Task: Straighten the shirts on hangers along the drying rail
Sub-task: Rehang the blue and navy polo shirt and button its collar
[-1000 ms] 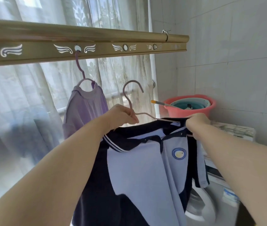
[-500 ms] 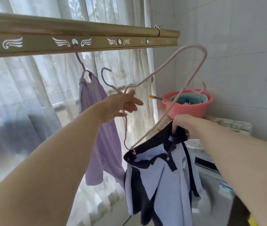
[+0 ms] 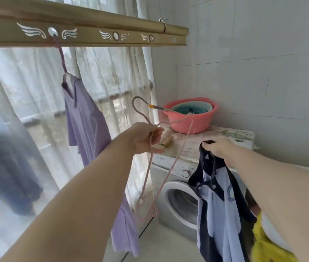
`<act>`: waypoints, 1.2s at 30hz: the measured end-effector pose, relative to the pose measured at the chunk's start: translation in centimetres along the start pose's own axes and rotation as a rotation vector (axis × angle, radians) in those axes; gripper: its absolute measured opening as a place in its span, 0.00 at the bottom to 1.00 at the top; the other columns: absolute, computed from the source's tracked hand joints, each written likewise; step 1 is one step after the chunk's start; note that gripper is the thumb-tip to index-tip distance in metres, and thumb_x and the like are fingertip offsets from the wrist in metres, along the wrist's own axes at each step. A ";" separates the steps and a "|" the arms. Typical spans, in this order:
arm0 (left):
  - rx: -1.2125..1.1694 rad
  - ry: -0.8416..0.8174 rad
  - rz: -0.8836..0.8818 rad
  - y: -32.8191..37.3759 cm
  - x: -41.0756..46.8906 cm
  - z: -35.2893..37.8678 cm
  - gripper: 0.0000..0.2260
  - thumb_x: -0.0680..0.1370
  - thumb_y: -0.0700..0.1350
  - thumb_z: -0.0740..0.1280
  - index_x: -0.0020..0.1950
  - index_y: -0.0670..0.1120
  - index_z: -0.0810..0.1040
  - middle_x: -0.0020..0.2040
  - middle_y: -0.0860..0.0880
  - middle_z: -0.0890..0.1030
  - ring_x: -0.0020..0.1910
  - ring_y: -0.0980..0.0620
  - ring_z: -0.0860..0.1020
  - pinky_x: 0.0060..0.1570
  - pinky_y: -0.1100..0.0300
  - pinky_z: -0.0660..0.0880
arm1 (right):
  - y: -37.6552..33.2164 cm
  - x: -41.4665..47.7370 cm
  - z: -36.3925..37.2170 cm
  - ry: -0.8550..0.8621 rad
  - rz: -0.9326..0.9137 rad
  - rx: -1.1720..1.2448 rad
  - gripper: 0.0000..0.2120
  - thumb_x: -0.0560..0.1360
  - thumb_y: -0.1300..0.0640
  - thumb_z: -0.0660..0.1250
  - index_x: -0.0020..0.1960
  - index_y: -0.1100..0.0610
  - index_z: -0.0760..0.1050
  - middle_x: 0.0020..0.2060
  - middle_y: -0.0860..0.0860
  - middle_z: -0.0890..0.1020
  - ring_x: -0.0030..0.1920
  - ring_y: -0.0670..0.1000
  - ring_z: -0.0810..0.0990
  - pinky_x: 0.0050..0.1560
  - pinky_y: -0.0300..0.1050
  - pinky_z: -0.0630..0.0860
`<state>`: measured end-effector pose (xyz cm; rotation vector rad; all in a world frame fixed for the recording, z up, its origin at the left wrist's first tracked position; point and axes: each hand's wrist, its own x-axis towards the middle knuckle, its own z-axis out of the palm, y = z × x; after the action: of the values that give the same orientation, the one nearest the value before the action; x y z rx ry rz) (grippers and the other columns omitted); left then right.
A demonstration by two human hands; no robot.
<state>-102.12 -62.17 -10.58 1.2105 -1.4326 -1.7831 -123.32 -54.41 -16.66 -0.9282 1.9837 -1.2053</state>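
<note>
Bare hanger in one hand, shirt in the other.

The left hand [image 3: 146, 137] grips the pink hanger [image 3: 176, 159] at its neck, centre frame, hook up and long axis hanging steeply downward. The right hand [image 3: 218, 148] clutches the navy-and-blue shirt [image 3: 218, 214] by its collar, lower right, dangling lengthwise. A purple shirt [image 3: 85, 125] hangs from the rail [image 3: 93, 35].

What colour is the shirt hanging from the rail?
The hanging shirt is plain light purple, seen best in the head view.

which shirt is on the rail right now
The purple shirt, on a purple hanger hooked into the rail. The navy and pale blue shirt dangles from the right hand; the left hand holds a bare pink hanger.
</note>
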 end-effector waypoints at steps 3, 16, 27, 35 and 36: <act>0.063 0.051 0.045 -0.1 0.3 2.5 0.08 0.79 0.46 0.65 0.45 0.45 0.80 0.37 0.51 0.81 0.33 0.56 0.75 0.44 0.56 0.78 | 1.3 -0.5 -1.9 -0.046 -0.009 -0.028 0.11 0.77 0.55 0.67 0.54 0.61 0.76 0.40 0.55 0.79 0.45 0.55 0.75 0.47 0.45 0.70; -0.372 0.464 0.315 -2.5 1.9 8.2 0.09 0.70 0.38 0.76 0.35 0.42 0.77 0.31 0.45 0.79 0.29 0.50 0.77 0.40 0.57 0.80 | 3.2 -1.7 -6.1 0.075 -0.136 -0.098 0.08 0.77 0.54 0.66 0.51 0.57 0.80 0.49 0.56 0.81 0.50 0.56 0.79 0.56 0.48 0.74; -0.533 0.199 0.130 -4.9 3.9 13.3 0.07 0.78 0.49 0.65 0.45 0.47 0.75 0.42 0.47 0.79 0.34 0.53 0.75 0.31 0.60 0.72 | -5.6 -4.2 -1.7 -0.024 -0.491 -0.197 0.11 0.77 0.49 0.62 0.45 0.55 0.79 0.40 0.51 0.79 0.47 0.54 0.77 0.45 0.46 0.71; -0.629 -0.193 0.268 -0.6 1.3 14.0 0.06 0.80 0.42 0.64 0.53 0.40 0.77 0.44 0.44 0.81 0.38 0.51 0.82 0.40 0.60 0.82 | -5.8 -3.4 -6.8 0.144 -0.492 -0.823 0.24 0.76 0.36 0.58 0.51 0.56 0.77 0.45 0.52 0.79 0.49 0.55 0.78 0.37 0.45 0.67; -0.547 -0.272 0.295 -0.6 1.1 13.3 0.07 0.80 0.42 0.63 0.55 0.41 0.77 0.47 0.45 0.82 0.42 0.51 0.82 0.46 0.58 0.81 | -5.6 -3.3 -7.2 0.184 -0.491 -0.792 0.22 0.75 0.37 0.59 0.49 0.55 0.77 0.44 0.51 0.79 0.48 0.54 0.78 0.38 0.45 0.68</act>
<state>-114.37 -56.83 -11.12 0.4682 -1.0764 -1.9910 -125.91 -50.18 -8.26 -1.8278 2.5249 -0.7218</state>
